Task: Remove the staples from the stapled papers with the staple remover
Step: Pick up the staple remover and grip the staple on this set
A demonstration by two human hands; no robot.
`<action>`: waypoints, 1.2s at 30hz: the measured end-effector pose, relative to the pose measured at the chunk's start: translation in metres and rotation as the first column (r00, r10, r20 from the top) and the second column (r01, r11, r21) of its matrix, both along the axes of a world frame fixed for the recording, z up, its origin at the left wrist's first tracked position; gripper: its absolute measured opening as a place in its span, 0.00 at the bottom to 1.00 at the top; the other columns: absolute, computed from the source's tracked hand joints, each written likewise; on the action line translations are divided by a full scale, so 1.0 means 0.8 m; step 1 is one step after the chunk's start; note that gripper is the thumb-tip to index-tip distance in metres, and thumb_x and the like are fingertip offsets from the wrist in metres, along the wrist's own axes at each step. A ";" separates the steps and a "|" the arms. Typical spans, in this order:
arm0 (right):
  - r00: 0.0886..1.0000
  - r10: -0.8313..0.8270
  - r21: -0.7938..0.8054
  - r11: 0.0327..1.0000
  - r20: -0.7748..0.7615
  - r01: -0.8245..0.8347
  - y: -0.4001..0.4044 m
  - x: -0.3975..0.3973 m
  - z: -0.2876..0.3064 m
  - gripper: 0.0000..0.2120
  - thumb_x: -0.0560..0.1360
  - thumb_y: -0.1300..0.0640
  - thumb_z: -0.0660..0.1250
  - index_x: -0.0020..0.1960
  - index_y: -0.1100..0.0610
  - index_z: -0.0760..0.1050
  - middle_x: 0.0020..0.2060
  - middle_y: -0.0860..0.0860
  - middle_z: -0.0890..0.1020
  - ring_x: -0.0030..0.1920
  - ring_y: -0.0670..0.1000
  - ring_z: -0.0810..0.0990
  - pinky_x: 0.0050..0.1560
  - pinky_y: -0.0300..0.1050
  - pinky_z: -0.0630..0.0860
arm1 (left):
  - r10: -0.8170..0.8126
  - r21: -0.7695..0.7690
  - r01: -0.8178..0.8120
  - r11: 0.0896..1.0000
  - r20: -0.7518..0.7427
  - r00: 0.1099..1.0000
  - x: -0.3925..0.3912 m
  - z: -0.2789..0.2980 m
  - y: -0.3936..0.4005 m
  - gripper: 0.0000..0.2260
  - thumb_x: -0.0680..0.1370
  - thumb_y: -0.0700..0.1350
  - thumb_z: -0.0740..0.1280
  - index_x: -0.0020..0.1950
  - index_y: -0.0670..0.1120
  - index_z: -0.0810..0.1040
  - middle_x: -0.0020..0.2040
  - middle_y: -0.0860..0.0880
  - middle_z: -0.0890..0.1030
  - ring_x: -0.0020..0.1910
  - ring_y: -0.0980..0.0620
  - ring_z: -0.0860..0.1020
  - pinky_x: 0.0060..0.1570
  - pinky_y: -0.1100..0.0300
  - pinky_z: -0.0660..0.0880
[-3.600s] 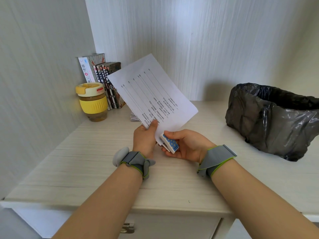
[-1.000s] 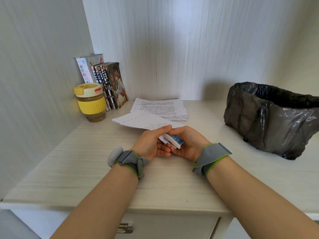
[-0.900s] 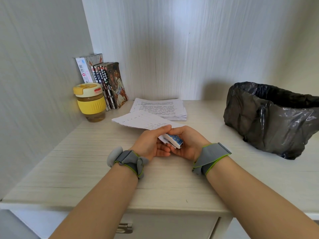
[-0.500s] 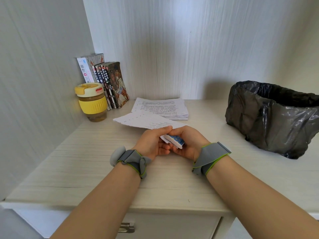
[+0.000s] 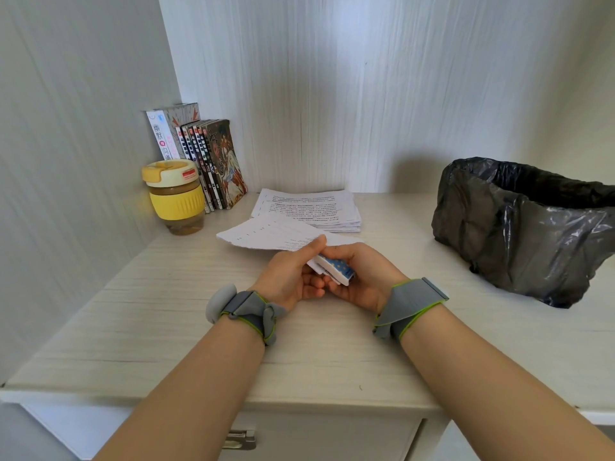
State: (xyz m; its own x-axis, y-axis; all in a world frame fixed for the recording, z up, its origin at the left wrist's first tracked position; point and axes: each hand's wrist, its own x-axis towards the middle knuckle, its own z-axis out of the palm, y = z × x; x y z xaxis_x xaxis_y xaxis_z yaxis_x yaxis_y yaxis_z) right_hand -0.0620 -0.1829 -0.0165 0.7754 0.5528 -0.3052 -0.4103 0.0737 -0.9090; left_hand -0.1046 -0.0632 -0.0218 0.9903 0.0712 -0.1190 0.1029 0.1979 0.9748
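Note:
A stapled set of white printed papers lies nearly flat just above the desk, its near corner pinched by my left hand, thumb on top. My right hand grips a small staple remover, white with a blue dotted top, whose front end sits at that same corner. The staple itself is hidden by fingers and tool. Both hands rest close together at the middle of the desk.
A stack of printed sheets lies behind the hands by the back wall. A yellow-lidded cup and a row of books stand at the back left. A bin lined with a black bag fills the right side.
Since 3.6 s ago the papers went from held upright to lying low over the desk. In the last second the hands and staple remover have barely moved.

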 end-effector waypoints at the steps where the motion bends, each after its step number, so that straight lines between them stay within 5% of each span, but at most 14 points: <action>1: 1.000 0.023 0.008 1.000 -0.007 -0.023 -0.001 0.000 0.001 0.07 0.73 0.56 0.65 0.39 0.58 0.76 0.29 0.51 0.76 0.24 0.46 0.74 0.24 0.33 0.73 | 0.006 -0.026 -0.006 1.000 -0.010 1.000 0.000 0.001 0.000 0.17 0.78 0.53 0.60 0.41 0.40 0.76 0.27 0.46 0.75 0.20 0.56 0.71 0.20 0.66 0.71; 8: 0.998 0.063 -0.039 0.997 0.030 -0.062 -0.007 0.000 0.005 0.09 0.74 0.51 0.64 0.41 0.57 0.77 0.29 0.51 0.78 0.26 0.46 0.77 0.28 0.35 0.76 | 0.029 -0.069 -0.031 0.997 -0.026 0.999 -0.001 -0.001 -0.002 0.15 0.81 0.45 0.55 0.42 0.39 0.74 0.22 0.48 0.77 0.18 0.57 0.72 0.19 0.66 0.71; 15: 0.948 -0.030 -0.226 0.968 0.317 0.106 -0.007 0.000 0.005 0.16 0.69 0.42 0.68 0.35 0.54 0.80 0.29 0.52 0.80 0.29 0.48 0.78 0.32 0.38 0.76 | -0.009 -0.037 0.009 0.999 -0.003 1.000 -0.001 -0.002 -0.004 0.12 0.80 0.43 0.57 0.46 0.38 0.76 0.26 0.48 0.77 0.21 0.55 0.74 0.22 0.65 0.73; 19: 0.773 -0.012 -0.399 0.851 0.635 0.341 -0.008 0.001 0.001 0.26 0.67 0.38 0.69 0.22 0.55 0.68 0.17 0.47 0.70 0.22 0.45 0.69 0.27 0.37 0.67 | 0.028 -0.095 -0.027 0.995 0.006 1.000 0.000 -0.003 -0.001 0.10 0.79 0.41 0.58 0.43 0.39 0.76 0.28 0.47 0.81 0.25 0.54 0.79 0.25 0.64 0.76; 24: 0.568 0.131 -0.486 0.690 0.812 0.536 -0.005 -0.004 0.002 0.23 0.67 0.35 0.66 0.27 0.53 0.73 0.26 0.48 0.76 0.33 0.49 0.75 0.37 0.44 0.70 | 0.086 -0.101 -0.085 0.991 0.010 0.996 0.001 -0.004 -0.003 0.10 0.78 0.38 0.58 0.42 0.39 0.76 0.27 0.47 0.81 0.25 0.53 0.80 0.25 0.65 0.76; 28: 0.489 0.286 -0.533 0.684 0.824 0.498 -0.007 -0.005 0.003 0.17 0.66 0.39 0.68 0.44 0.53 0.78 0.42 0.48 0.82 0.44 0.50 0.78 0.47 0.47 0.75 | 0.149 -0.060 -0.149 0.987 0.001 0.989 0.002 -0.004 -0.007 0.07 0.78 0.35 0.57 0.47 0.33 0.73 0.36 0.40 0.78 0.23 0.54 0.79 0.23 0.64 0.76; 32: 0.460 0.302 -0.514 0.726 0.835 0.456 -0.008 -0.005 0.003 0.14 0.68 0.44 0.69 0.43 0.56 0.79 0.40 0.52 0.82 0.42 0.51 0.77 0.45 0.47 0.74 | 0.167 -0.018 -0.167 0.986 0.004 0.986 0.001 -0.003 -0.010 0.06 0.78 0.35 0.58 0.51 0.33 0.71 0.36 0.39 0.76 0.21 0.54 0.78 0.22 0.64 0.75; 36: 0.384 0.402 -0.556 0.616 0.831 0.558 -0.006 -0.006 0.004 0.15 0.69 0.43 0.66 0.35 0.54 0.71 0.34 0.50 0.76 0.37 0.53 0.73 0.37 0.44 0.67 | 0.179 0.035 -0.179 0.983 -0.003 0.984 0.002 -0.003 -0.012 0.07 0.78 0.36 0.59 0.53 0.34 0.71 0.34 0.41 0.74 0.20 0.54 0.76 0.21 0.63 0.75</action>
State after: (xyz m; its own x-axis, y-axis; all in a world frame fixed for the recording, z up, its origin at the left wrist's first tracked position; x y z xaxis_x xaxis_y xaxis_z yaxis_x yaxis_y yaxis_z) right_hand -0.0664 -0.1874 -0.0136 0.8308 0.4454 0.3337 0.5522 -0.7350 -0.3936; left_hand -0.1031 -0.0731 -0.0246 0.9605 0.2514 -0.1190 0.0744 0.1800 0.9809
